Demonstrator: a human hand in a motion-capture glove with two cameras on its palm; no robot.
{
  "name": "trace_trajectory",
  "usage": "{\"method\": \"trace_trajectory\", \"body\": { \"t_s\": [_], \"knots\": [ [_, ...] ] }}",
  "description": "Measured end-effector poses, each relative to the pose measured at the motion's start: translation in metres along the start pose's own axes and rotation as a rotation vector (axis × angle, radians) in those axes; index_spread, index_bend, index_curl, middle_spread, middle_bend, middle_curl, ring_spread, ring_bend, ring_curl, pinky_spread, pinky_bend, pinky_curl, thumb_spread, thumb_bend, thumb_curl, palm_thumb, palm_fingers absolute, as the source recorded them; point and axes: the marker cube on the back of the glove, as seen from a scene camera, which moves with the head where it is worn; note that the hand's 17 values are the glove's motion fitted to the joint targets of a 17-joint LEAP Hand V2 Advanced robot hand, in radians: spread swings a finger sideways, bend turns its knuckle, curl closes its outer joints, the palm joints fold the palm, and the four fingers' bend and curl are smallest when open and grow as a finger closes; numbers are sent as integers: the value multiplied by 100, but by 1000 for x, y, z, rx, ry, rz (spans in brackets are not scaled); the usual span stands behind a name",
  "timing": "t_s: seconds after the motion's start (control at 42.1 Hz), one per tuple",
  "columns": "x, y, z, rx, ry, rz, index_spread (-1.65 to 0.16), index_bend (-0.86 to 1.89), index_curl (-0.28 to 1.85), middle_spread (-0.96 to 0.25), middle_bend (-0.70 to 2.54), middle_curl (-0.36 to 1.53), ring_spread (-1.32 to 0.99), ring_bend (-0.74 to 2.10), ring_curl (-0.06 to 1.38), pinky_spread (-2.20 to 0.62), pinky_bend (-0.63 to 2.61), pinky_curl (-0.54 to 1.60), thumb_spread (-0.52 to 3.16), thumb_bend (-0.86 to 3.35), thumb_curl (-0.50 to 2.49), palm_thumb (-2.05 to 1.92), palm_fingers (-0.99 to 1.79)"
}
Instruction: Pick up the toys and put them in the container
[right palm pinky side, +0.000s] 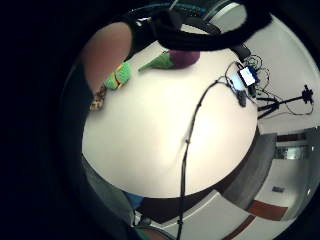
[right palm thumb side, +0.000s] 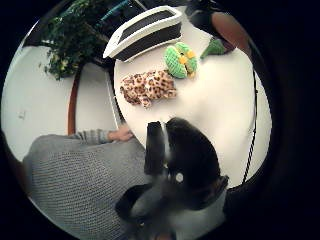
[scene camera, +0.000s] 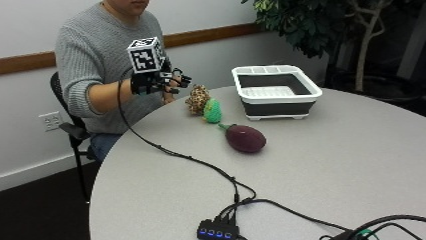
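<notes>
In the outside view my gloved right hand (scene camera: 158, 81) hangs in the air over the table's near edge, left of the toys, fingers relaxed and holding nothing. Three toys lie in a row on the round grey table (scene camera: 319, 165). A leopard-print plush (scene camera: 198, 99) is nearest the hand, then a green plush (scene camera: 212, 111), then a purple eggplant plush (scene camera: 245, 138). The white and black container (scene camera: 276, 92) stands beyond them with nothing showing inside. The thumb side palm view shows the leopard plush (right palm thumb side: 148, 86), green plush (right palm thumb side: 180, 60) and container (right palm thumb side: 145, 31). The little finger side palm view shows the eggplant (right palm pinky side: 182, 57).
A black cable (scene camera: 193, 161) runs from the glove across the table to a hub (scene camera: 216, 232) at the front edge. The bare left hand (right palm thumb side: 121, 133) rests at the table edge by the person's body. A potted plant (scene camera: 313, 25) stands behind the container.
</notes>
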Motion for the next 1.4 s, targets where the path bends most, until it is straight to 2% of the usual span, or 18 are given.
{"method": "trace_trajectory", "body": {
  "t_s": [0.19, 0.404, 0.571, 0.689, 0.832, 0.951, 1.07, 1.189, 1.331, 1.403],
  "knots": [
    [-1, 3, 0, -16, -18, -32, -26, 30, 13, -14, 16, 7, -13, 19, 4, 2, 54, 17, 94, 0, 5, -1, 19],
    [-8, 0, 5, -22, -42, -29, -32, 31, 19, -18, 17, 11, -17, 20, 8, 3, 58, 21, 123, -1, 10, -2, 16],
    [-16, -25, 7, -25, -9, -60, -35, 31, 23, -19, 18, 14, -19, 21, 10, 3, 59, 23, 133, -2, 13, -3, 14],
    [-12, -60, 7, -14, 227, -206, -35, 31, 25, -19, 18, 16, -20, 21, 12, 3, 60, 25, 137, -2, 15, -3, 13],
    [-39, -111, 11, -24, 130, -62, -36, 26, 27, -20, 18, 19, -20, 23, 14, 3, 62, 26, 140, -2, 16, -3, 12],
    [-39, -136, 32, -85, 240, -109, -36, 21, 27, -20, 23, 22, -21, 24, 15, 3, 62, 27, 142, -2, 18, -2, 15],
    [-28, -141, 62, -193, 353, -127, -36, 17, 27, -22, 27, 25, -22, 24, 16, 3, 62, 28, 144, -1, 19, -1, 18],
    [-29, -136, 92, -292, 339, -90, -37, 14, 26, -24, 42, 30, -23, 23, 17, 2, 60, 27, 145, 0, 21, 1, 23],
    [-37, -132, 110, -262, 227, 29, -39, 21, 27, -26, 57, 36, -26, 26, 17, 1, 54, 26, 147, 3, 24, 8, 39],
    [-35, -131, 109, -250, 246, 5, -40, 26, 30, -26, 58, 37, -28, 27, 18, 1, 50, 25, 149, 6, 26, 14, 44]
  ]
}}
